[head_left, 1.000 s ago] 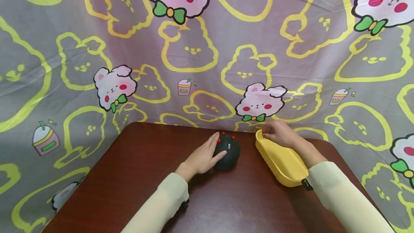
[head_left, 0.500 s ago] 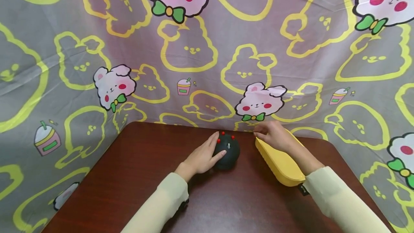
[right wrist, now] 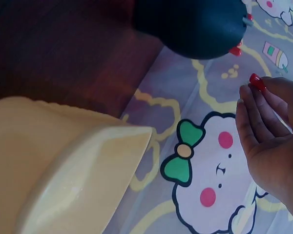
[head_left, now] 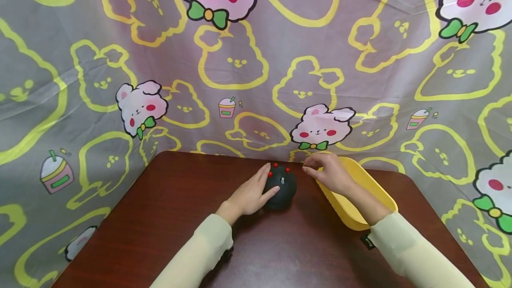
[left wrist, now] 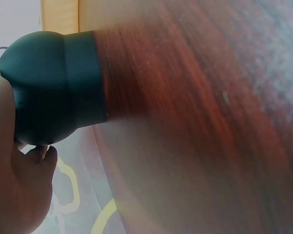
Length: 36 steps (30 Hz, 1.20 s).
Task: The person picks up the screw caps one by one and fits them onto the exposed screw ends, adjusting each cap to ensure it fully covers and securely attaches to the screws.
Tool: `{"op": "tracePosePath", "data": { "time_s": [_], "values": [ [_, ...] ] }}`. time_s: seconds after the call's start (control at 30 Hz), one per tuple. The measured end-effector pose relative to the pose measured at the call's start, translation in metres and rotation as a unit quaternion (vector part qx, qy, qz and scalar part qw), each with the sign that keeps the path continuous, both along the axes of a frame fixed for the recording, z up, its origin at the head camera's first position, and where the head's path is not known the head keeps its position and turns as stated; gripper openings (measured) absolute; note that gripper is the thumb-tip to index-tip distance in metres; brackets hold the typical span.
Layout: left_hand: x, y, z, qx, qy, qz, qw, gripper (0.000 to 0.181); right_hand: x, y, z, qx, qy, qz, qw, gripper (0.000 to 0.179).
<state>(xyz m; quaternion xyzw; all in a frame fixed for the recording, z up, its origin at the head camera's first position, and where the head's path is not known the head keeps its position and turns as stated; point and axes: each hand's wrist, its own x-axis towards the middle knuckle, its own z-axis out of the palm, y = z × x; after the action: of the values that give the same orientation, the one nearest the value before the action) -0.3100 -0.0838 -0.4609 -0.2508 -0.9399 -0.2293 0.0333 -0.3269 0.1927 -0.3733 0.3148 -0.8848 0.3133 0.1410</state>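
A dark, round-topped object [head_left: 286, 194] with a narrower dome-like form stands upright on the table. Red-headed pegs [head_left: 288, 170] stick out of its top, beside a small grey piece [head_left: 282, 180]. My left hand [head_left: 249, 195] holds it from the left, fingers along the far side and thumb across the front. In the left wrist view, its smooth dome [left wrist: 41, 87] rises from a flared base. My right hand [head_left: 329, 173] pinches a small red peg [right wrist: 257, 82] between thumb and fingertips, a short way right of the dome, above the tray's far end.
A long yellow tray [head_left: 340, 208] lies on the right of the brown table [head_left: 180, 217], partly under my right forearm. Its pale wall [right wrist: 78, 185] fills the lower left of the right wrist view. A patterned cloth [head_left: 248, 114] hangs behind the table and at its sides.
My right hand has come up from inside the tray's far end and moved left toward the dark dome. My left hand and the dome have stayed in place.
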Motion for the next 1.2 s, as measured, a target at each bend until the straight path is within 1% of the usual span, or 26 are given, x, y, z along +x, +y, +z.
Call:
{"op": "tracePosePath", "data": {
  "time_s": [0.17, 0.3, 0.63, 0.87, 1.2],
  "values": [
    [0.0, 0.0, -0.001, -0.003, 0.005, 0.0, 1.0, 0.091, 0.004, -0.007, -0.001, -0.023, 0.008, 0.025, 0.9994, 0.008],
    [0.0, 0.0, -0.001, -0.002, 0.004, 0.0, 1.0, 0.091, 0.005, -0.013, -0.005, -0.023, 0.008, 0.035, 0.9991, 0.007],
    [-0.003, 0.0, -0.001, 0.0, 0.002, -0.002, 1.0, 0.091, 0.01, -0.032, -0.01, -0.03, -0.007, 0.045, 0.9985, 0.013],
    [-0.002, 0.0, 0.0, 0.0, 0.0, -0.003, 1.0, 0.09, 0.008, -0.042, -0.016, -0.039, -0.006, 0.065, 0.9971, 0.013],
    [-0.003, 0.0, 0.0, 0.006, -0.002, -0.004, 1.0, 0.09, 0.007, -0.048, -0.019, -0.036, -0.001, 0.066, 0.9972, 0.012]
  ]
}}
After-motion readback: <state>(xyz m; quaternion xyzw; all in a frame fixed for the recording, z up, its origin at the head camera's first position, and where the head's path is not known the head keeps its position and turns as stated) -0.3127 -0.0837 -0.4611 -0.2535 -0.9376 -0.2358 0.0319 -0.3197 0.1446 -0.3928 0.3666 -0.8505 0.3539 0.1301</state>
